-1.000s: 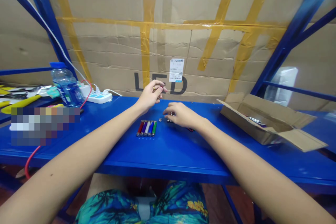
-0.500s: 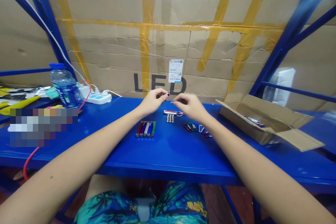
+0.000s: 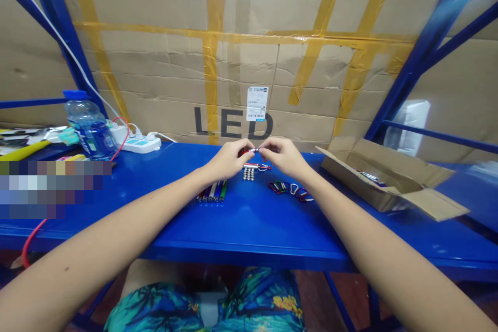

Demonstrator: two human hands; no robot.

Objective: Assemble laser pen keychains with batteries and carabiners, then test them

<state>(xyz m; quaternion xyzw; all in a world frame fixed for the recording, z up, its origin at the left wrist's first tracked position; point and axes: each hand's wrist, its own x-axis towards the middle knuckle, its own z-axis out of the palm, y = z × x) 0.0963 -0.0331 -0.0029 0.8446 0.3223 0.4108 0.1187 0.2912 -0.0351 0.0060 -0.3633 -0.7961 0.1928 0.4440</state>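
My left hand [image 3: 229, 158] and my right hand [image 3: 282, 156] meet just above the blue table [image 3: 252, 223]. Both pinch the two ends of a small red and silver flashlight [image 3: 249, 151]. Right below them lie a cluster of small silver button cells [image 3: 248, 173] and another silver flashlight [image 3: 257, 166]. A row of coloured flashlight tubes [image 3: 212, 192] lies near my left wrist, partly hidden by it. Several coloured carabiner clips [image 3: 290, 189] lie under my right wrist.
An open cardboard box [image 3: 389, 179] sits at the right of the table. A water bottle [image 3: 87, 127] and a white power strip [image 3: 136, 142] with a red cable stand at the left. A taped cardboard wall marked LED [image 3: 233, 123] closes the back.
My right hand lifted off the table and came up to my left hand, and both now grip the small flashlight together. The carabiner clips became visible.
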